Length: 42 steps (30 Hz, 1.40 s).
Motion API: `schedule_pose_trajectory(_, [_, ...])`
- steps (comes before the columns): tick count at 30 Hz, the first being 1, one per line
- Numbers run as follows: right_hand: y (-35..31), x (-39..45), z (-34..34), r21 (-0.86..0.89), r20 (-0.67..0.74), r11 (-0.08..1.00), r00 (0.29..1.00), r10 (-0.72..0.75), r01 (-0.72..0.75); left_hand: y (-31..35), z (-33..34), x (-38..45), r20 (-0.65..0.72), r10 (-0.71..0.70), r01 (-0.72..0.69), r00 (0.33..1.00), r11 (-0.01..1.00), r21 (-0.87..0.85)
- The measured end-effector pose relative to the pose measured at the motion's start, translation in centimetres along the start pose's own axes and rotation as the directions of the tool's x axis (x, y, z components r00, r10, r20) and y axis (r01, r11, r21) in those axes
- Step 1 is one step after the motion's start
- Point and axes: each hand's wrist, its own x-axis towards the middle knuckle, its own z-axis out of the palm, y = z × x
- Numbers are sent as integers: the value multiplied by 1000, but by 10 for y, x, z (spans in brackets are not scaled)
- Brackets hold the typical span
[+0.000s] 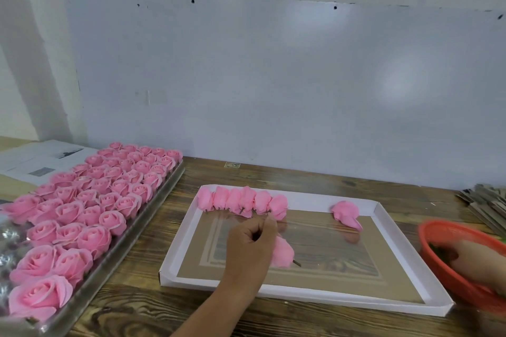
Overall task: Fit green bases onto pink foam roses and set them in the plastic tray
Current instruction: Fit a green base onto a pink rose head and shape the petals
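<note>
Head view: left grip [250, 238] curled above tray [290, 200] of roses [242, 200]; right grip [482, 262], blurred, in red bowl [438, 230], state unclear.

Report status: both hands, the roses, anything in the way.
Left hand grips a pink rose over the white tray. Right hand in the red bowl, grip unclear. Six roses in a row at tray's far edge, one loose. Nothing in the way.

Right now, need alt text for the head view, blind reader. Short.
A person's left hand holds a pink foam rose over a shallow white-rimmed tray on a wooden table, while the right hand reaches into a red basket. A row of roses lines the tray's far edge; a full tray of roses sits left.
</note>
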Motion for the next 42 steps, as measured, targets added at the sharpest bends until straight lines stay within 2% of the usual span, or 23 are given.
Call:
schedule_pose_trajectory(3, [-7,-5,-5,69,9,995,997,-71,70,1,0,-1,-3,-6,6,1000,1000,7])
schedule_pose_trajectory(7, [-12,-11,-8,202,-52,966,987,-155,163,1,-1,0,-8,-27,27,1000,1000,3])
schedule_pose_trajectory(11, [-5,-8,-6,352,-60,923,987,-146,158,2,-1,0,-11,-26,26,1000,1000,0])
schedule_pose_trajectory(13, [-2,0,-4,334,-50,935,993,-109,119,2,-1,0,-10,-31,31,999,1000,2])
schedule_pose_trajectory(17, [0,5,-1,235,64,971,996,-65,49,1,0,1,-14,-33,33,999,999,-2])
schedule_pose_trajectory(18, [2,9,0,249,44,969,999,-18,7,1,-1,1,-11,-36,36,999,999,-1])
schedule_pose_trajectory(20, [9,17,2,337,-95,937,987,132,-92,1,-1,1,-13,-41,41,999,999,2])
schedule_pose_trajectory(23, [25,30,11,483,-235,869,940,246,-106,1,-1,1,-28,-53,53,998,999,9])
schedule_pose_trajectory(25, [40,42,21,576,-196,807,937,290,-130,1,0,2,-30,-61,61,998,998,10])
schedule_pose_trajectory(28, [46,39,25,602,-195,787,930,313,-139,0,0,2,-23,-59,58,998,998,-7])
schedule_pose_trajectory(33, [-27,-40,-16,656,-315,754,922,224,41,2,0,2,-18,-89,88,996,996,-30])
schedule_pose_trajectory(36, [-82,-78,-34,646,-355,745,929,100,167,3,0,2,-28,-97,97,995,995,-21])
schedule_pose_trajectory(38, [-118,-97,-39,659,-344,714,939,8,235,4,0,2,-38,-97,97,995,995,-12])
schedule_pose_trajectory(42, [-178,-121,-28,746,-283,589,949,-141,310,5,0,1,-39,-91,90,995,996,-15])
